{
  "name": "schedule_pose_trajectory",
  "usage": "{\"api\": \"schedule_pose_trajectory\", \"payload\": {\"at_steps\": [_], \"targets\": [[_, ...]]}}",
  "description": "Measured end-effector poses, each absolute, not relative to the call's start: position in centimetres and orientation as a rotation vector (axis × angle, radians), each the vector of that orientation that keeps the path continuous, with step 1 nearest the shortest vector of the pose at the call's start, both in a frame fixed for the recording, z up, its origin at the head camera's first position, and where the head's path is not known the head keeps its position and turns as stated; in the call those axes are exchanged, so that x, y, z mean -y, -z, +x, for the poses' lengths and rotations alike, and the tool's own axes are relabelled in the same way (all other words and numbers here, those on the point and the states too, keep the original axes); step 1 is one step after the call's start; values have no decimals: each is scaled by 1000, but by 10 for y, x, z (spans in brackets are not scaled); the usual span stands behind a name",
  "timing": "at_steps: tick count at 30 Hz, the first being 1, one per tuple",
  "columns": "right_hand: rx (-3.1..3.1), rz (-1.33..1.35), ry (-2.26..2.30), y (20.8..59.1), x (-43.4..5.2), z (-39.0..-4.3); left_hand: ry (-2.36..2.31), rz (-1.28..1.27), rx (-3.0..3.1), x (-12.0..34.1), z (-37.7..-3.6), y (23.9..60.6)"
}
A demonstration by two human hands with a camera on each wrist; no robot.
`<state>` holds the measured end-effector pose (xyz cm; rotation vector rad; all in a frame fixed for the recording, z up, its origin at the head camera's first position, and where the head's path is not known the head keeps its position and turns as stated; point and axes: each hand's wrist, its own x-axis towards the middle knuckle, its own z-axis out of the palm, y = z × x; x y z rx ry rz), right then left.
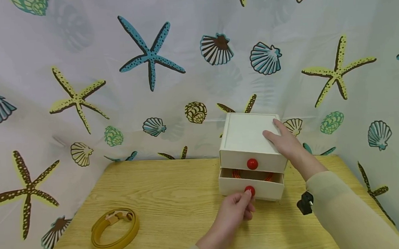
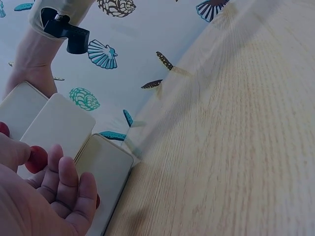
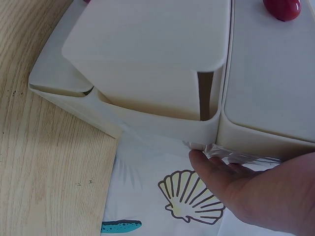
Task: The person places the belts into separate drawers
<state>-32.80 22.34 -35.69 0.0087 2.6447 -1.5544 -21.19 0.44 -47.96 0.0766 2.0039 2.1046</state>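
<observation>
A white drawer box (image 1: 249, 133) with red knobs stands on the table, and its middle drawer (image 1: 234, 184) is pulled partway out. My left hand (image 1: 232, 213) pinches that drawer's round red knob (image 2: 37, 160) between thumb and finger, the other fingers loosely bent below it. Inside lie orange-red cord-like loops (image 1: 236, 173), mostly hidden by the drawer front. My right hand (image 1: 285, 140) rests against the box's right side with fairly straight fingers, its thumb on the top. In the right wrist view the fingertips (image 3: 199, 156) touch the side wall by the open drawer.
A coiled yellow belt (image 1: 115, 234) lies on the wooden table (image 1: 169, 201) at the left. Behind the box hangs a white curtain (image 1: 183, 80) printed with starfish and shells. A small black device (image 1: 305, 203) is strapped at the right sleeve.
</observation>
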Motion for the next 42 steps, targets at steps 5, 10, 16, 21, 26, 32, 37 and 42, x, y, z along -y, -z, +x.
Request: {"api": "schedule_pose_trajectory", "payload": {"at_steps": [5,10,16,21,26,32,37,42], "targets": [[-2644,14,1554,357,-223,-328,-2109,72,-2000,-6,-216,480],[-2641,22,1553,357,-223,-328,-2102,85,-1999,-7,-219,481],[-2635,22,1558,356,-223,-328,-2112,84,-1992,-9,-224,482],[-2636,19,1568,357,-223,-328,-2120,63,-2002,-11,-226,481],[-2642,15,1572,356,-223,-327,-2132,66,-2020,-14,-230,481],[-2646,14,1574,354,-223,-326,-2136,67,-2024,-16,-234,482],[-2653,14,1565,355,-223,-327,-2134,74,-2011,-16,-235,480],[-2650,14,1562,356,-224,-327,-2112,56,-2024,-17,-236,480]]}}
